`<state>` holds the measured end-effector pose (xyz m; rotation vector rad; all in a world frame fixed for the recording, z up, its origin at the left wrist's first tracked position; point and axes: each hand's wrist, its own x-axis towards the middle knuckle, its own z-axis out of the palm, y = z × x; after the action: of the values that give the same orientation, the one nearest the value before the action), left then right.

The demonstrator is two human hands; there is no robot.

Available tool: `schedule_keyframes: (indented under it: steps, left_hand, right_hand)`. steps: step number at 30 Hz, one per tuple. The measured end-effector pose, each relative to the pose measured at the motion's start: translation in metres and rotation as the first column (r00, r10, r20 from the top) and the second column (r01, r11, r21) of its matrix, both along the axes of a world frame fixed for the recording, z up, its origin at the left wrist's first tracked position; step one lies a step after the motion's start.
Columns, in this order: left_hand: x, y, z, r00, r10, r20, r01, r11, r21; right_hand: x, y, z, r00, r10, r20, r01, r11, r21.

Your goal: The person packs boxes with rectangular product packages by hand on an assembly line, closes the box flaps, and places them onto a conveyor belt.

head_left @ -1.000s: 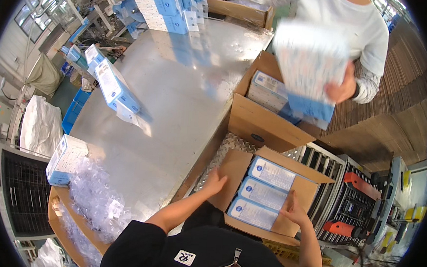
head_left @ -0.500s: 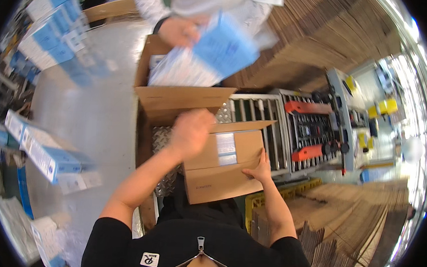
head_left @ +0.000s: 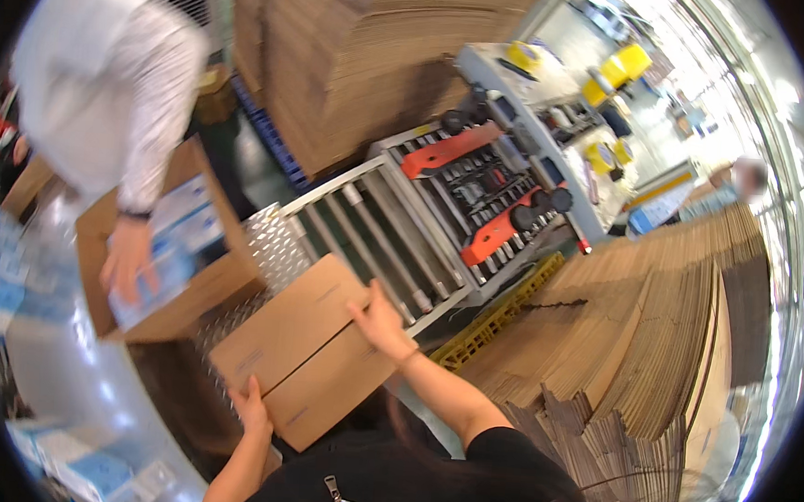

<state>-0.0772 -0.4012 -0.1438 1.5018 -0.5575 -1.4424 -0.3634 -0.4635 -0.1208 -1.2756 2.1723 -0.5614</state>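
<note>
A brown cardboard box (head_left: pixel 300 337) lies in front of me, its two top flaps folded down and meeting at a dark seam. My left hand (head_left: pixel 254 409) grips its near left side, fingers at the edge. At the far right end, my right hand (head_left: pixel 384 323) holds the box with fingers at its edge. Beyond it on the left stands an open cardboard box (head_left: pixel 108 311) containing blue-and-white packages (head_left: pixel 178 223). A co-worker's hand (head_left: pixel 132 257) reaches down into that box.
A roller conveyor (head_left: pixel 380 236) leads right to a machine with orange-red guides (head_left: pixel 504 230). Stacks of flat cardboard (head_left: pixel 636 339) stand at right and cardboard stacks (head_left: pixel 368 56) at the back. A yellow pallet (head_left: pixel 499 312) is beside the conveyor. Blue-and-white cartons (head_left: pixel 98 472) lie at lower left.
My view has turned to the right. The box's flaps, partly up before, now lie flat. My left hand has come down to its side. The co-worker's package has gone down into the other box.
</note>
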Motion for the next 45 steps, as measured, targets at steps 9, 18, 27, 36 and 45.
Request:
schedule_keyframes:
  steps: [9,18,27,36,45]
  left_hand:
    - [-0.212,-0.09,-0.022,0.999,-0.038,-0.033,0.032,0.985,-0.171]
    - [-0.442,-0.206,-0.009,0.994,-0.097,0.053,0.109,0.932,-0.346]
    - [-0.462,-0.216,-0.049,0.756,-0.654,0.026,0.655,0.754,-0.048]
    - [-0.105,-0.024,-0.228,-0.26,-0.96,0.108,0.918,-0.211,0.337]
    - [-0.123,-0.001,-0.071,0.011,-0.982,0.188,0.999,0.0,-0.055]
  right_hand:
    - [-0.201,-0.118,-0.004,0.933,0.124,-0.339,-0.233,0.923,-0.305]
    - [-0.328,-0.15,0.001,0.875,0.079,-0.477,-0.235,0.932,-0.277]
    - [-0.14,0.136,-0.024,0.968,-0.032,0.251,0.143,0.887,-0.439]
    - [-0.171,0.393,0.254,0.258,-0.616,-0.744,0.024,0.774,-0.632]
    - [-0.215,0.462,0.314,-0.022,-0.452,-0.892,0.162,0.878,-0.449]
